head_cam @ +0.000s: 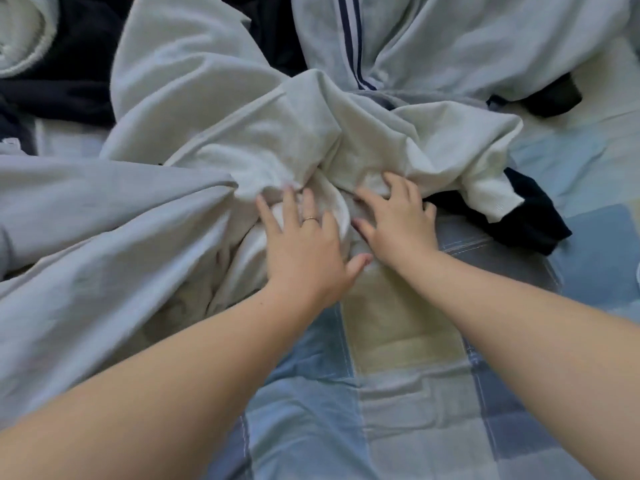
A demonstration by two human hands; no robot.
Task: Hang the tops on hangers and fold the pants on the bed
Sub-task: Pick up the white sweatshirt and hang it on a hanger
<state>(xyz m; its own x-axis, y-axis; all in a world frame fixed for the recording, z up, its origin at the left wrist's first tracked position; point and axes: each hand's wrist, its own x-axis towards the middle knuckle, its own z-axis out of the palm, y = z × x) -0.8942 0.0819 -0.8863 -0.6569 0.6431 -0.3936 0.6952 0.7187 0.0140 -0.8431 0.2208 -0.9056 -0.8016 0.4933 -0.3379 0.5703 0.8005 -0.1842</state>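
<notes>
Checked bedspread (398,410) under crumpled pale clothes (277,133)

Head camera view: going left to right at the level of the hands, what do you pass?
Pale grey garment → left hand → right hand → dark navy garment → blue patchwork bedspread.

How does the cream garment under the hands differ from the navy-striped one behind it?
Colour: the cream garment is plain off-white; the striped garment is pale grey with navy stripes.
Contact: the left hand and right hand rest on the cream garment; the striped garment is untouched.
Position: the cream garment lies nearer, the striped garment farther back.
Shared: both lie crumpled on the bed, unfolded.
</notes>
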